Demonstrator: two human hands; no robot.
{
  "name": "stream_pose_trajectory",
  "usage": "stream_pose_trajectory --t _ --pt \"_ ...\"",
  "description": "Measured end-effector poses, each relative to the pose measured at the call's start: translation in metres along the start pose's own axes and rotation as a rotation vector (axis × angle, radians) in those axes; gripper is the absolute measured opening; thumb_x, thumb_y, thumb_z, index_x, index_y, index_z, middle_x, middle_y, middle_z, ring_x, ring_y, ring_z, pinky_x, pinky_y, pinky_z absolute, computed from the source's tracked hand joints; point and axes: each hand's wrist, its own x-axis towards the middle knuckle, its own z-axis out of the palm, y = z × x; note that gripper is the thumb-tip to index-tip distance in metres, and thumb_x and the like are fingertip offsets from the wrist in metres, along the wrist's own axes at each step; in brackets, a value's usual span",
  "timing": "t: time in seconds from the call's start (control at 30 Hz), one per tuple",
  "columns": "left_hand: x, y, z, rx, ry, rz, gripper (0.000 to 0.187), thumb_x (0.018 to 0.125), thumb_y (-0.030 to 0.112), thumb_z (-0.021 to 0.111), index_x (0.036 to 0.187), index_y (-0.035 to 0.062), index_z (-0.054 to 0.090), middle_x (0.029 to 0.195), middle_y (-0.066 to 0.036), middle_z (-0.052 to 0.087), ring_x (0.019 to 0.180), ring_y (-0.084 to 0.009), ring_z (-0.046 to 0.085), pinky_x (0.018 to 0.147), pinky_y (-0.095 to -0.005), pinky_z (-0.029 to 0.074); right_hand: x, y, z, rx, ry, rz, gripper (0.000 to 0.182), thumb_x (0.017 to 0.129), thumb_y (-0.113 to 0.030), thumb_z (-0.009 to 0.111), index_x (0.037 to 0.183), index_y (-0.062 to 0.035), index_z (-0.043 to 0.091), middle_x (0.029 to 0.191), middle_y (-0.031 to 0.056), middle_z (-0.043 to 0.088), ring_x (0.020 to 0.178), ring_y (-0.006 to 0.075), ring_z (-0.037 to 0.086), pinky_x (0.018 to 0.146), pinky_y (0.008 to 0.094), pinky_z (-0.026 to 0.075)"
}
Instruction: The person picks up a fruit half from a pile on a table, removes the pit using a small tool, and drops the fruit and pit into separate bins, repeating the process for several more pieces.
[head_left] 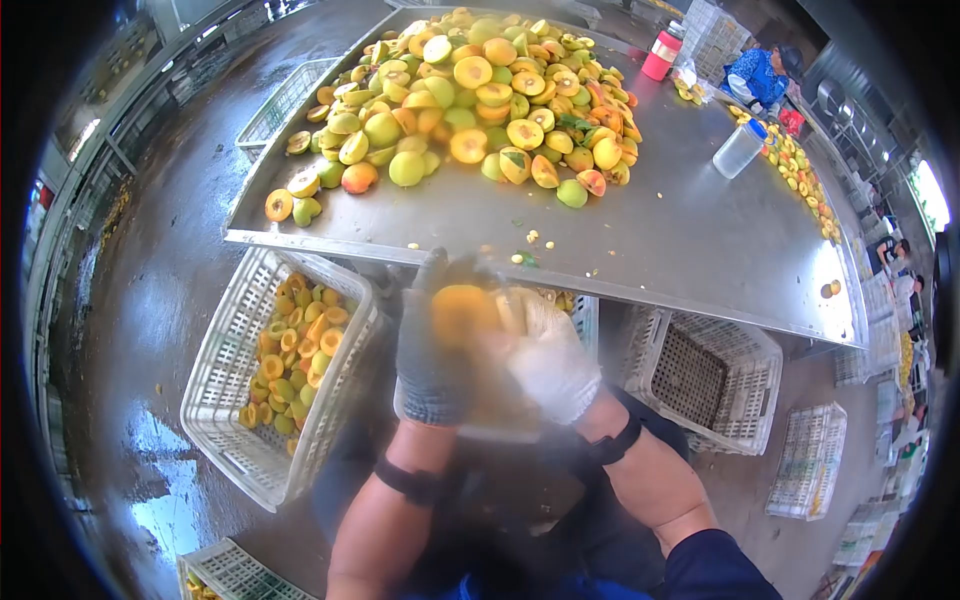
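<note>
Orange fruit half (462, 312) sits gripped in our grey-gloved left hand (432, 355), below the steel table's (700, 250) near edge. Our white-gloved right hand (548, 362) touches it from the right; blurred, grip unclear. White crate (215, 400) of halves lies left.

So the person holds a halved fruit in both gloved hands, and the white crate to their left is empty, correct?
Not quite. The head view shows the white crate on the person's left holds many halved fruits, not empty. The rest stands: left hand and right hand, both gloved, hold a halved fruit.
</note>
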Motion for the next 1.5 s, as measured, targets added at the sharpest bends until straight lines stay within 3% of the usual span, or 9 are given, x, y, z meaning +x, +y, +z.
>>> stream_pose_trajectory --t 0.13,0.23,0.37,0.53,0.67,0.8,0.93,1.2,1.5 --pt "-0.008 -0.017 -0.006 0.022 -0.082 -0.091 0.070 0.092 0.035 0.076 0.144 -0.0009 0.045 0.130 -0.013 0.061 0.115 -0.0221 0.062 0.101 -0.0362 0.053 -0.007 -0.012 -0.003 -0.530 0.133 -0.317 0.037 0.090 -0.025 0.078 0.117 -0.0051 0.063 0.088 0.0183 0.070 0.079 0.0381 0.070 0.069 0.0443 0.055" --pt "-0.007 -0.020 -0.009 -0.483 -0.031 -0.387 0.059 0.102 0.046 0.059 0.140 0.0013 0.050 0.130 -0.013 0.061 0.115 -0.0250 0.061 0.102 -0.0400 0.052 -0.017 -0.022 -0.005 -0.670 0.152 -0.309 0.034 0.094 -0.027 0.074 0.116 -0.0048 0.062 0.089 0.0205 0.070 0.083 0.0427 0.069 0.069 0.0474 0.055" --pt "0.005 0.015 0.005 -0.964 0.296 -0.679 0.056 0.109 0.050 0.038 0.138 0.0042 0.054 0.129 -0.014 0.061 0.119 -0.0296 0.059 0.105 -0.0449 0.049 -0.019 -0.010 -0.011 -0.202 0.177 -0.160 0.023 0.099 -0.024 0.066 0.112 -0.0059 0.061 0.089 0.0184 0.071 0.079 0.0431 0.070 0.068 0.0487 0.055" --pt "0.003 -0.006 0.008 -0.421 0.114 -0.281 0.058 0.107 0.046 0.046 0.144 0.0016 0.050 0.134 -0.016 0.060 0.125 -0.0308 0.057 0.111 -0.0459 0.045 -0.020 -0.030 -0.020 -0.557 0.046 -0.274 0.020 0.101 -0.026 0.063 0.106 -0.0063 0.063 0.081 0.0190 0.070 0.076 0.0426 0.069 0.066 0.0510 0.054" --pt "0.005 0.014 0.013 -0.376 0.032 -0.280 0.059 0.107 0.046 0.045 0.144 -0.0002 0.050 0.135 -0.018 0.060 0.125 -0.0307 0.058 0.111 -0.0461 0.046 -0.021 -0.030 -0.011 -0.670 0.020 -0.330 0.020 0.100 -0.025 0.061 0.107 -0.0065 0.061 0.071 0.0189 0.066 0.067 0.0428 0.067 0.060 0.0523 0.051" --pt "0.004 0.021 0.013 -0.786 0.066 -0.470 0.058 0.107 0.046 0.043 0.141 -0.0011 0.050 0.131 -0.019 0.062 0.120 -0.0306 0.061 0.107 -0.0461 0.049 -0.023 -0.037 -0.004 -0.704 0.053 -0.344 0.016 0.099 -0.023 0.061 0.104 -0.0075 0.061 0.068 0.0192 0.064 0.063 0.0425 0.065 0.055 0.0527 0.049" --pt "0.001 -0.003 0.009 -0.289 0.027 -0.275 0.054 0.107 0.044 0.045 0.138 0.0000 0.053 0.127 -0.018 0.063 0.116 -0.0300 0.063 0.104 -0.0462 0.052 -0.021 -0.040 0.002 -0.688 0.092 -0.351 0.016 0.100 -0.024 0.061 0.100 -0.0076 0.061 0.067 0.0185 0.065 0.061 0.0417 0.065 0.053 0.0522 0.049" --pt "0.001 0.008 0.006 -0.516 0.160 -0.418 0.044 0.105 0.039 0.049 0.128 0.0017 0.059 0.119 -0.014 0.065 0.110 -0.0269 0.064 0.096 -0.0437 0.056 -0.021 -0.025 0.018 -0.709 0.081 -0.257 0.019 0.100 -0.024 0.059 0.093 -0.0071 0.061 0.066 0.0191 0.064 0.059 0.0416 0.065 0.052 0.0527 0.049" --pt "0.024 0.004 -0.028 0.443 -0.499 0.259 0.021 0.091 0.017 0.071 0.106 0.0024 0.069 0.101 -0.011 0.071 0.094 -0.0251 0.069 0.084 -0.0376 0.056 -0.004 -0.040 -0.021 -0.792 -0.453 -0.166 0.035 0.101 -0.037 0.054 0.098 -0.0058 0.069 0.086 0.0227 0.071 0.083 0.0454 0.068 0.075 0.0545 0.054"
